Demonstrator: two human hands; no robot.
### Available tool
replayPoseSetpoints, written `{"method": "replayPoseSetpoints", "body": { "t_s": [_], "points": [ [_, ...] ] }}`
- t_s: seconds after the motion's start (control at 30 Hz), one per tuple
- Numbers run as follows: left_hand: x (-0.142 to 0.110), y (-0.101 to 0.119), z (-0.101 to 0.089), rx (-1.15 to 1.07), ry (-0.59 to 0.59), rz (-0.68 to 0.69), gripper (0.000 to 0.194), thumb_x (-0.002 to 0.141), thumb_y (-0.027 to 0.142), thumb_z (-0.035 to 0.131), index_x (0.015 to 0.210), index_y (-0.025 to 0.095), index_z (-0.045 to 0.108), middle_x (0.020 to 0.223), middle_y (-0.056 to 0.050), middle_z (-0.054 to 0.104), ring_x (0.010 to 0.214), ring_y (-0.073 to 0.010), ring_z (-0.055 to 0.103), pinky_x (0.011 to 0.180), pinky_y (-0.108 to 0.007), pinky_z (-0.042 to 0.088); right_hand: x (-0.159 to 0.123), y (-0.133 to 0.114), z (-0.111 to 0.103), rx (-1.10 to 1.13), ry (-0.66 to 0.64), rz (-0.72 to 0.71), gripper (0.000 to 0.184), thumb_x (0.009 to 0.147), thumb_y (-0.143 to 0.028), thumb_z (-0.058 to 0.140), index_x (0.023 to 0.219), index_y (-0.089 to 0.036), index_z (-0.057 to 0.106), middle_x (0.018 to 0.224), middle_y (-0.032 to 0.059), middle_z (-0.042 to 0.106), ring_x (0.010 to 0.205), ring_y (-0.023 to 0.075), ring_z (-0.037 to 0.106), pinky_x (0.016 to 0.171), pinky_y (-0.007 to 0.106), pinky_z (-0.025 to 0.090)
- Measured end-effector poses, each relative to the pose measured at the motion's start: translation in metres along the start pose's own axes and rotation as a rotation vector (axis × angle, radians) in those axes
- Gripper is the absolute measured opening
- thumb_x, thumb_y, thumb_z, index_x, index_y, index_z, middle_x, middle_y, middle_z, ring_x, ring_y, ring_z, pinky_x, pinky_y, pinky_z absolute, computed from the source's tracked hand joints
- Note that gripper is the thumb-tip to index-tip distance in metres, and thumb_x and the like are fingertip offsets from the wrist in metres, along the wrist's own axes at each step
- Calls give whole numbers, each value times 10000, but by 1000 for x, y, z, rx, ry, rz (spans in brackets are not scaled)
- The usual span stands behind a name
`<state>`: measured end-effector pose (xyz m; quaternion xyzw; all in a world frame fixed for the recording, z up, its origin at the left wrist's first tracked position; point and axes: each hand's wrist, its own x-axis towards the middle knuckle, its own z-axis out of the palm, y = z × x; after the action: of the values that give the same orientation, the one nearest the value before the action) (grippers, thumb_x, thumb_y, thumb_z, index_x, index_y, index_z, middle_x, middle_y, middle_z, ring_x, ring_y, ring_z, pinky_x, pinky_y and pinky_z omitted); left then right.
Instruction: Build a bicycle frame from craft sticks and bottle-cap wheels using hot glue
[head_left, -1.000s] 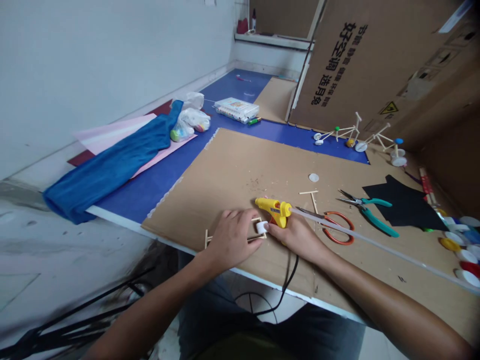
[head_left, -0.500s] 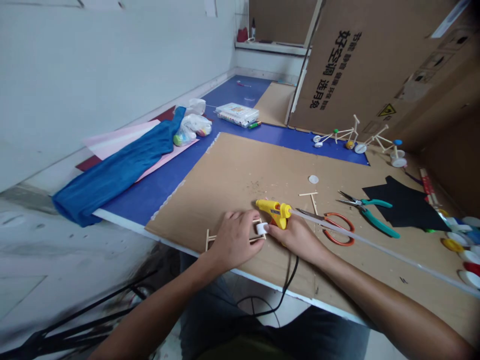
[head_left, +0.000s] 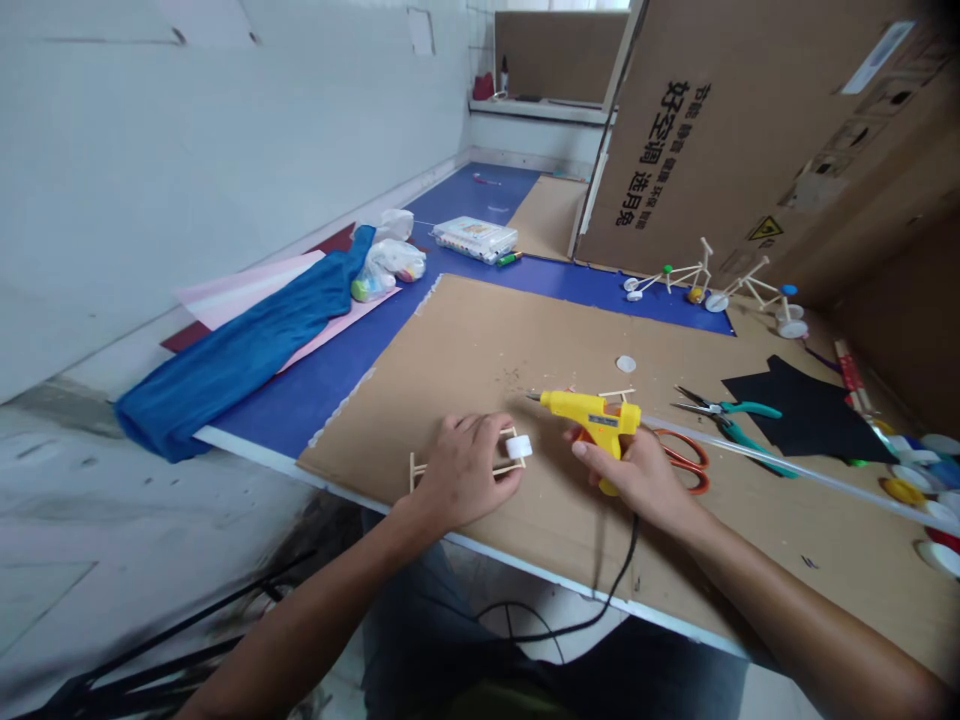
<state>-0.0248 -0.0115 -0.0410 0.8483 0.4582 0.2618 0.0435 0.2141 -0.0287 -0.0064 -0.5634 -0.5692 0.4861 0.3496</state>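
Note:
Under my left hand (head_left: 469, 475) lies a small frame of thin wooden sticks (head_left: 413, 472), held against the cardboard sheet near the table's front edge. A white bottle cap (head_left: 518, 446) sits at the frame's right end, just beyond my fingertips. My right hand (head_left: 637, 470) is wrapped round the handle of a yellow hot glue gun (head_left: 592, 412), raised a little, its nozzle pointing left. A long clear glue stick (head_left: 787, 465) trails out of the gun's back. Part of the stick frame is hidden by my left hand.
Orange-handled scissors (head_left: 694, 460) and teal-handled pliers (head_left: 739, 420) lie right of the gun. Black sheet (head_left: 799, 405) and several bottle caps (head_left: 904, 490) are farther right. Two stick models (head_left: 686, 275) stand near the large carton (head_left: 705, 150). Blue cloth (head_left: 247, 350) lies left.
My right hand has moved right with the glue gun, away from the bottle cap, and no longer touches it. My left hand stays on the stick frame.

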Motion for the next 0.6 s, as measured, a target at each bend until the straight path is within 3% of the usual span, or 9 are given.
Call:
{"method": "replayPoseSetpoints", "body": {
  "t_s": [0.13,0.3,0.47,0.6],
  "points": [
    [0,-2,2,-15,-4,28,443,777,242,689,1168,181,489,1106,-108,727,1017,-304,691,862,-450,442,-8,3,-16,-26,-70,18,382,827,-500,701,998,-158,691,915,86,698,680,168,567,565,290,499],
    [-1,-2,5,-56,-55,65,511,764,238,682,1224,174,469,1126,-107,724,1041,-306,689,873,-457,430,-5,14,-28,-96,-161,58,401,824,-536,712,925,-149,684,777,38,628,640,146,515,545,269,434],
    [-1,-2,2,-70,-133,52,490,764,263,678,1208,189,482,1138,-111,719,1043,-310,685,885,-459,429,1,14,-29,-111,-282,69,358,839,-515,700,806,-164,640,637,-24,518,570,108,426,510,243,318],
    [-1,-3,0,-96,-134,52,515,758,258,675,1224,191,465,1158,-113,715,1053,-305,682,904,-459,433,4,12,-26,-93,-297,45,360,835,-519,694,811,-166,633,638,-30,501,578,110,423,515,243,313]
  ]
}}
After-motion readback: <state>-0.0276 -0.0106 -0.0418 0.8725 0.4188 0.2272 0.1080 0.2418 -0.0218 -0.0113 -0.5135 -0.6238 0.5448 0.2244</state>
